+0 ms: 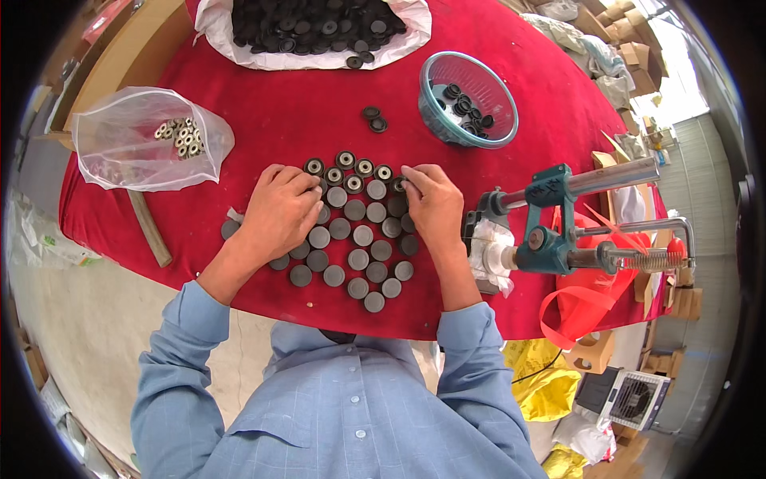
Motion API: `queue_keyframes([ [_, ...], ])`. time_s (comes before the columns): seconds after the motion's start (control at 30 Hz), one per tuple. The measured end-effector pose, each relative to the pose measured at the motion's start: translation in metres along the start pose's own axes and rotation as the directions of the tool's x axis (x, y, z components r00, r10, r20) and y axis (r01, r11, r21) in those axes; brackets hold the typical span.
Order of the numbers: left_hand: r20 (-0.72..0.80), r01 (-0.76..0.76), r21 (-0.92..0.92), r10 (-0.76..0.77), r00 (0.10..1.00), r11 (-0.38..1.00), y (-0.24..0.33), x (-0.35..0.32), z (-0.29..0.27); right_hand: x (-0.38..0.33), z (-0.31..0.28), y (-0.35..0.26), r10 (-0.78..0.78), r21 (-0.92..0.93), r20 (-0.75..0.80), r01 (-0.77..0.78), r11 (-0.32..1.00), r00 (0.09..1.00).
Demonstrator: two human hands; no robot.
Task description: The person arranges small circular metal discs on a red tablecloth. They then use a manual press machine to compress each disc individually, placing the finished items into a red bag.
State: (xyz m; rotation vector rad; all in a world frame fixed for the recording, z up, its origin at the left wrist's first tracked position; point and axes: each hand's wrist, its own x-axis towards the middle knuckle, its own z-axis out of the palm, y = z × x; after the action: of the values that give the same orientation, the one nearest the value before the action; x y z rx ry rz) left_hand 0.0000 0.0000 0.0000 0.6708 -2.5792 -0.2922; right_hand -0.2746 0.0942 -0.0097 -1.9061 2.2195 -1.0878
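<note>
- Discs (353,209), seen in the head view, lie in a loose cluster on the bench (295,104) between the two hands; most show plain grey faces, while several along the far edge show a metal ring set in a dark rim.
- Left hand (279,209) reaches in at the cluster's left side, fingers bent, fingertips against the discs at the far left corner; whether it grips one cannot be told.
- Right hand (435,209) is at the opposite side, thumb and forefinger at a disc on the far right edge; a firm hold cannot be made out.
- Red cloth (550,104) covers the bench.
- Clear bag (104,152) with small metal rings (190,137) inside stands beyond the left hand, a flat strip (149,227) jutting out from under it.
- White sack (215,36) at the far edge lies open, full of black pieces (319,24).
- Blue plastic basket (443,128), right of the sack, holds more black pieces; a few others sit on the cloth between basket and cluster.
- Green hand press (546,247) is just right of the right hand, with a red bag (578,299) beside it.
</note>
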Motion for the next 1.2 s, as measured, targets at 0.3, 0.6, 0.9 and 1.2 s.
queue_keyframes([
  [0.3, 0.085, -0.019, 0.102, 0.010, 0.996, 0.995, 0.009, 0.014, -0.017, -0.011, 0.004, 0.000, -0.082, -0.014, -0.060, 0.081, 0.997, 0.995],
  [0.6, 0.049, -0.017, 0.038, 0.015, 0.999, 0.999, -0.009, 0.110, -0.002, -0.028, -0.005, -0.006, -0.185, -0.193, 0.117, 0.205, 0.960, 0.976],
  [0.9, 0.092, -0.108, 0.038, 0.104, 0.990, 0.993, -0.026, 0.152, 0.058, -0.048, 0.000, -0.008, -0.115, -0.320, 0.137, 0.154, 0.935, 0.984],
  [1.2, 0.263, -0.170, 0.064, 0.148, 0.953, 0.983, -0.039, 0.172, 0.058, -0.045, 0.001, -0.005, -0.097, -0.267, 0.118, 0.126, 0.955, 0.988],
])
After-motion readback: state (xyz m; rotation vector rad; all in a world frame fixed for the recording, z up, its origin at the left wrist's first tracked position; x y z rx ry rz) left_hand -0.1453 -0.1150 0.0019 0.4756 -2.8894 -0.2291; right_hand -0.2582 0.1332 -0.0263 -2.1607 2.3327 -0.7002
